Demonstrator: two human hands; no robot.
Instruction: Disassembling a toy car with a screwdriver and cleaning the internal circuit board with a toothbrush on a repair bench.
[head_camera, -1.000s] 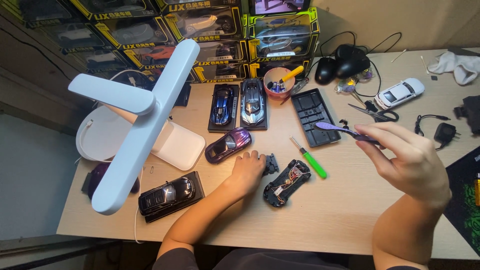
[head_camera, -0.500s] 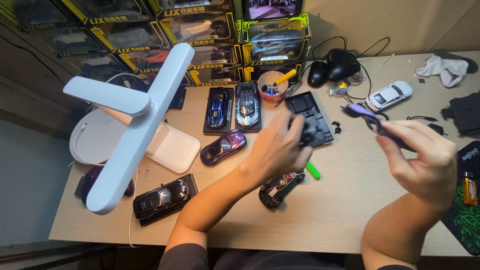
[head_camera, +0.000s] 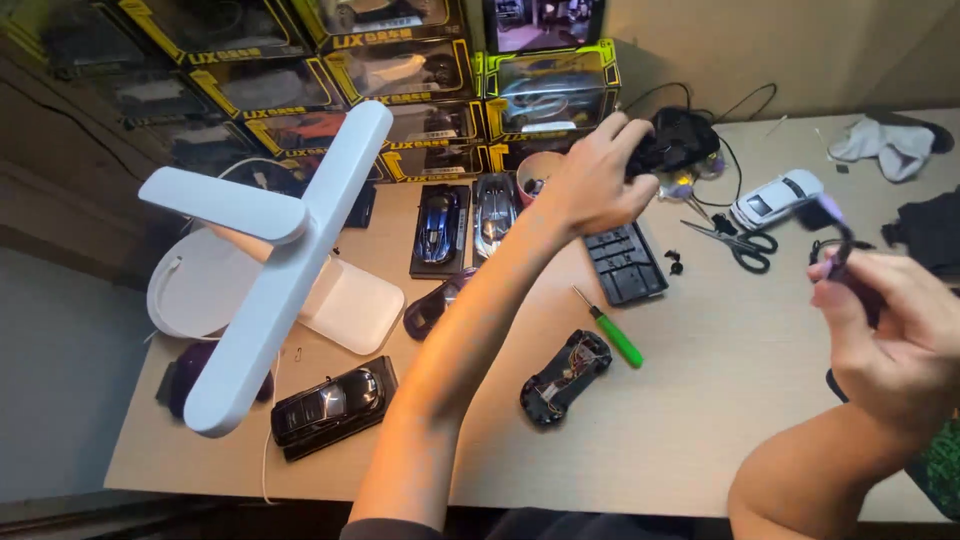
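Note:
My left hand (head_camera: 598, 185) stretches to the back of the desk, fingers apart, with its fingertips at a black mouse-like object (head_camera: 685, 140). Whether it grips that object I cannot tell. My right hand (head_camera: 890, 325) is raised at the right and pinches a small dark purple piece (head_camera: 835, 250). An opened toy car chassis (head_camera: 565, 376) with exposed wiring lies at the desk's middle. Beside it lies a green-handled screwdriver (head_camera: 617, 338). A black ribbed base plate (head_camera: 625, 262) lies under my left forearm's far side.
A white desk lamp (head_camera: 270, 270) stands at left. Around it are a black car (head_camera: 330, 400), a purple car (head_camera: 432, 306), and blue (head_camera: 438, 222) and silver (head_camera: 494, 208) model cars. Scissors (head_camera: 742, 243), a white car (head_camera: 778, 197) and a cup (head_camera: 533, 170) lie further back. Boxed model cars (head_camera: 400, 60) are stacked behind.
My left hand left the chassis, passed over the black base plate and reached the back of the desk. My right hand stayed at the right with the purple piece.

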